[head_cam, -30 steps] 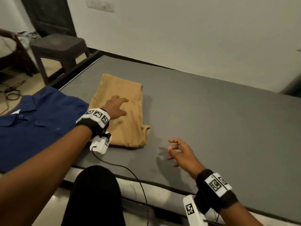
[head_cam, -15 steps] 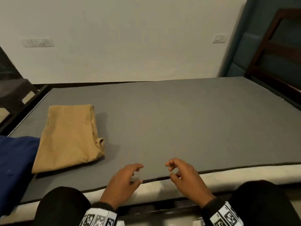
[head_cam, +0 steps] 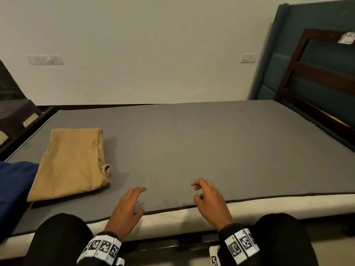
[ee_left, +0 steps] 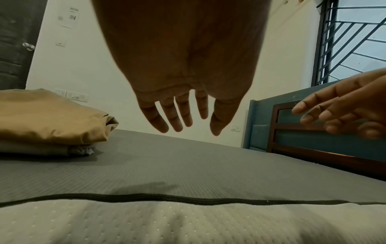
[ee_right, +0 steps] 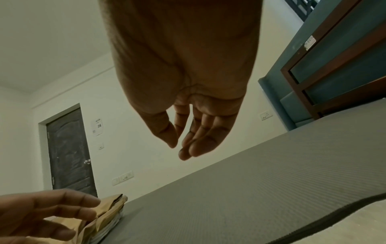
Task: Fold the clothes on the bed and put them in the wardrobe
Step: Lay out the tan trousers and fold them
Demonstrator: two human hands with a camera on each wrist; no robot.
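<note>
A folded tan garment (head_cam: 71,162) lies on the left of the grey mattress (head_cam: 221,143); it shows too in the left wrist view (ee_left: 50,122) and the right wrist view (ee_right: 104,214). A blue shirt (head_cam: 15,185) lies at the far left edge. My left hand (head_cam: 128,206) hovers above the mattress's near edge with relaxed fingers, holding nothing. My right hand (head_cam: 209,198) hovers beside it, fingers loosely curled and empty. Both hands are to the right of the tan garment and touch no clothing.
A teal headboard (head_cam: 307,60) with a dark wooden frame (head_cam: 315,73) stands at the right. A dark stool (head_cam: 15,114) stands beyond the bed's left end. A dark door (ee_right: 69,148) is in the far wall. My knees (head_cam: 57,240) are against the bed's near side.
My left hand left the tan garment and drew back to the near edge. My view swung right, so the blue shirt is mostly out of frame. The right hand moved little.
</note>
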